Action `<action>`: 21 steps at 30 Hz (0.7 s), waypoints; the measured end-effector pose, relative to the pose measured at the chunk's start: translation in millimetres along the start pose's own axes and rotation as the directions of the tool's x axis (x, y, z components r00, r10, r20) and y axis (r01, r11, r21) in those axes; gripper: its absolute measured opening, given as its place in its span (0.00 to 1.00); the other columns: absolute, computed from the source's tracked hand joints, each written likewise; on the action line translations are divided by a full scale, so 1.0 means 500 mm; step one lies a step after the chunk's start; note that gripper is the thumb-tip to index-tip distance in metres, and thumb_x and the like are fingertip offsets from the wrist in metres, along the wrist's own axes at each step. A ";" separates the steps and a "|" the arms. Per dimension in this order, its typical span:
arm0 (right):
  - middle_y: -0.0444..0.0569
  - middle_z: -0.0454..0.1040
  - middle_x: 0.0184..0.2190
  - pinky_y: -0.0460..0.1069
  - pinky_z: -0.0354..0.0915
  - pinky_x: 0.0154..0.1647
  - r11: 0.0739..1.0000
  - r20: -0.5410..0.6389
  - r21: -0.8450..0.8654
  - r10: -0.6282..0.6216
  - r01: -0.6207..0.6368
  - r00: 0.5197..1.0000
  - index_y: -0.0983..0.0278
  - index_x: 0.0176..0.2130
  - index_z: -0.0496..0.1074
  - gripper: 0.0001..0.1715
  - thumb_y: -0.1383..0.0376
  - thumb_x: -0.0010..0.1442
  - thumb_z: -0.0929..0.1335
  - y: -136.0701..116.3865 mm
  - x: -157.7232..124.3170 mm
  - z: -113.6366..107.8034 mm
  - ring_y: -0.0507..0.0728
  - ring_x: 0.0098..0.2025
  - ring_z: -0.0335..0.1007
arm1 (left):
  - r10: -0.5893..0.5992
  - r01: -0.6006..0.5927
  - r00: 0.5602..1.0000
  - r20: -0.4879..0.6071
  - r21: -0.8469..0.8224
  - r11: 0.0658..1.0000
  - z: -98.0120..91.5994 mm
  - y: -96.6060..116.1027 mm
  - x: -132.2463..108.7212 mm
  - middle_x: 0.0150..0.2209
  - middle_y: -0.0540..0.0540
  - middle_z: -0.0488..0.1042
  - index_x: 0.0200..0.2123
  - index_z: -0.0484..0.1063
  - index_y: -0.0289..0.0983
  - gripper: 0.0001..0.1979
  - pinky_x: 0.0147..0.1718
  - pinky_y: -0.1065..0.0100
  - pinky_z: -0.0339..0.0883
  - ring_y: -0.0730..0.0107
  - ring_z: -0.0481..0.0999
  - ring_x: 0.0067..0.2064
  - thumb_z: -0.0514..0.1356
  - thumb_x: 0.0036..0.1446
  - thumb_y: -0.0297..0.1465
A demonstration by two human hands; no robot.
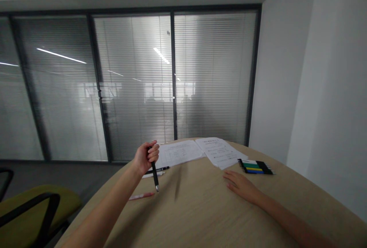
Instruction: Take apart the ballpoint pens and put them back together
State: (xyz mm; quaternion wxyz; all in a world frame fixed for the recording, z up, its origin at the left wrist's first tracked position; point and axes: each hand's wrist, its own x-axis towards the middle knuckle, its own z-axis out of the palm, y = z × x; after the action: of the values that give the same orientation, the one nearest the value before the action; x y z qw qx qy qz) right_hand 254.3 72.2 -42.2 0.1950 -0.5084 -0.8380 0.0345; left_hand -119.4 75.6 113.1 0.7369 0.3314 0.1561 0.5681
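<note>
My left hand (146,157) is raised above the round wooden table (200,217) and grips a black ballpoint pen (155,176), its metal tip pointing down. A pink marker (141,196) lies on the wood below and a little left of the pen. Just behind it are a black pen and a white pen (156,172), close to my left hand. My right hand (241,186) rests flat and open on the tabletop, next to a row of several coloured markers (255,167). Printed paper sheets (197,151) lie at the far edge of the table.
An olive-yellow chair with black armrests (34,209) stands left of the table. Behind the table is a glass partition with grey slatted blinds (134,79) in dark frames. A white wall (315,87) runs along the right side.
</note>
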 end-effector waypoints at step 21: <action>0.55 0.63 0.52 0.53 0.51 0.55 1.000 -0.015 -0.023 0.010 -0.010 1.000 0.67 0.50 0.65 0.24 0.60 0.56 0.59 -0.045 0.002 -0.031 0.59 0.54 0.56 | 0.076 0.001 0.926 -0.369 0.205 0.979 -0.002 -0.213 0.024 0.20 0.51 0.66 0.34 0.61 0.34 0.19 0.28 0.72 0.70 0.72 0.74 0.27 0.46 0.42 0.09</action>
State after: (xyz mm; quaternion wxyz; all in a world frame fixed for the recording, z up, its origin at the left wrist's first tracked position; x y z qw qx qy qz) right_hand 240.6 59.9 -22.0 0.1952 -0.5151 -0.8343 0.0219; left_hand -38.2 72.9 43.5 0.6451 0.2927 0.3441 0.6163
